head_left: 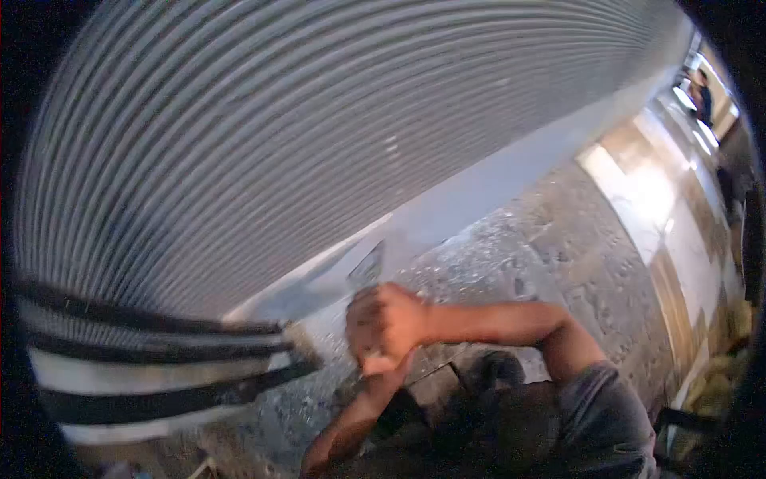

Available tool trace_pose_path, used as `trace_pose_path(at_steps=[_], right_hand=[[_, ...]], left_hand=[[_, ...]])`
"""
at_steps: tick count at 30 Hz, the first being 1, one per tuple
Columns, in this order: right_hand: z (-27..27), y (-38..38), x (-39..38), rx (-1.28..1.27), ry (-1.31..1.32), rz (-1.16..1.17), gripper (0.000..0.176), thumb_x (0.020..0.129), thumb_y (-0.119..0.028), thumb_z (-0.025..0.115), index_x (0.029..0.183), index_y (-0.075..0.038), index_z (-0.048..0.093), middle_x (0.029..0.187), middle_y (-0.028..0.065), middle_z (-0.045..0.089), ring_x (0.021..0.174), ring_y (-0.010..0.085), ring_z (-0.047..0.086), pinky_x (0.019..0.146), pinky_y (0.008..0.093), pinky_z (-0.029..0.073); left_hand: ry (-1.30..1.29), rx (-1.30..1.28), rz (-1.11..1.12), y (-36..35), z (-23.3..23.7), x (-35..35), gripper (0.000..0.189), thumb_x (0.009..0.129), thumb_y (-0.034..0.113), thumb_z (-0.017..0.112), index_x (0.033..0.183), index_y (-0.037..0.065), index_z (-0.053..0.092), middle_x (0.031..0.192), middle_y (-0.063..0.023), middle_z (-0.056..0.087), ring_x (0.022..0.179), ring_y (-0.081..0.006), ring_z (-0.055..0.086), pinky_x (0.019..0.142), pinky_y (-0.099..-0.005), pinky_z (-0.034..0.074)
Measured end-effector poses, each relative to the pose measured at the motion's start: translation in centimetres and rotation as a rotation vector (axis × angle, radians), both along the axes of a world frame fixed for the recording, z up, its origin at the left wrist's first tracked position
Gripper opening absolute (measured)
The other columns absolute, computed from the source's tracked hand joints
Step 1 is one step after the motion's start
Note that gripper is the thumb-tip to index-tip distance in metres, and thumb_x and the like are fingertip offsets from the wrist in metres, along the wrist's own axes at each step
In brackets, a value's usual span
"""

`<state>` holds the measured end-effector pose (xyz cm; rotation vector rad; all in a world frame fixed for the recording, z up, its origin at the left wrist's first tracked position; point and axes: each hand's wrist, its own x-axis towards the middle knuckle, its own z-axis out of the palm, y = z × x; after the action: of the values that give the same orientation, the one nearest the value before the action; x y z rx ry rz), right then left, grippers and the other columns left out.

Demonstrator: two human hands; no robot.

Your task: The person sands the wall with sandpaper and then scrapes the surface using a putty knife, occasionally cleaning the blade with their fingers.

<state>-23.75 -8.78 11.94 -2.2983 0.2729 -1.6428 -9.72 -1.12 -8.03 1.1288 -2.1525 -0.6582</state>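
My right hand (pixel 399 319) is closed in front of me, its forearm reaching in from the right. Against it, just below, is my left hand (pixel 381 366), fingers curled and mostly hidden behind the right one. Beyond the knuckles a tool with a flat, greyish blade (pixel 366 265) sticks out towards the foot of the wall. Its handle is covered by my hands, and the blur hides its exact kind. The smooth pale strip (pixel 479 199) along the bottom of the ribbed grey wall (pixel 319 152) lies close to the blade.
Rough grey ground (pixel 582 247) with pale crumbs runs along the wall. Dark bars (pixel 167 391) jut in from the left, near my left forearm. Light slabs (pixel 638 184) lie to the right. A person (pixel 702 97) is far off at the upper right.
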Motion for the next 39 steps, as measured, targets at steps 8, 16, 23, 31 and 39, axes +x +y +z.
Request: trace_pose_path(at_steps=[8, 16, 23, 31, 39], right_hand=[[1.4, 0.1, -0.9, -0.034, 0.039, -0.145, 0.023, 0.066, -0.019, 0.056, 0.054, -0.009, 0.039, 0.053, 0.0062, 0.038, 0.048, 0.0265, 0.044, 0.044, 0.0381, 0.034], [0.7, -0.8, -1.3, 0.089, -0.042, -0.149, 0.020, 0.061, -0.021, 0.055, 0.054, -0.009, 0.041, 0.052, 0.0086, 0.041, 0.048, 0.0311, 0.046, 0.045, 0.0416, 0.035], [2.7, 0.8, -1.1, 0.036, -0.081, -0.090, 0.021, 0.062, -0.022, 0.055, 0.054, -0.009, 0.041, 0.052, 0.0087, 0.042, 0.049, 0.0308, 0.046, 0.046, 0.0417, 0.035], [2.1, 0.3, -1.6, 0.033, -0.114, -0.051, 0.024, 0.070, -0.014, 0.052, 0.054, -0.006, 0.036, 0.052, 0.0081, 0.034, 0.047, 0.0293, 0.042, 0.045, 0.0399, 0.033], [-1.1, 1.2, -1.6, 0.460, 0.034, 0.040, 0.012, 0.071, -0.012, 0.049, 0.063, -0.003, 0.049, 0.054, 0.0123, 0.043, 0.050, 0.0291, 0.047, 0.050, 0.0386, 0.040]], left_hand=[[1.676, 1.394, 0.463, -1.3, 10.0, -4.5, 0.026, 0.086, 0.034, 0.051, 0.092, 0.010, 0.056, 0.091, -0.0065, 0.059, 0.077, -0.0187, 0.057, 0.063, -0.0350, 0.048], [1.519, 1.511, 0.351, -1.5, 10.8, -4.1, 0.033, 0.082, 0.041, 0.054, 0.087, 0.009, 0.059, 0.080, -0.0056, 0.061, 0.071, -0.0209, 0.058, 0.061, -0.0356, 0.047], [1.679, 1.382, 0.481, -1.6, 5.6, -3.2, 0.034, 0.084, 0.041, 0.049, 0.098, 0.011, 0.057, 0.088, -0.0043, 0.061, 0.078, -0.0218, 0.057, 0.068, -0.0388, 0.046], [0.359, 0.561, 0.116, -1.0, 4.6, -2.5, 0.037, 0.084, 0.043, 0.049, 0.100, 0.010, 0.055, 0.093, -0.0046, 0.057, 0.082, -0.0184, 0.056, 0.068, -0.0350, 0.046], [0.184, 0.125, 0.091, 0.3, 8.3, -3.6, 0.036, 0.076, 0.013, 0.066, 0.106, 0.003, 0.049, 0.090, -0.0059, 0.053, 0.084, -0.0231, 0.055, 0.076, -0.0367, 0.044]])
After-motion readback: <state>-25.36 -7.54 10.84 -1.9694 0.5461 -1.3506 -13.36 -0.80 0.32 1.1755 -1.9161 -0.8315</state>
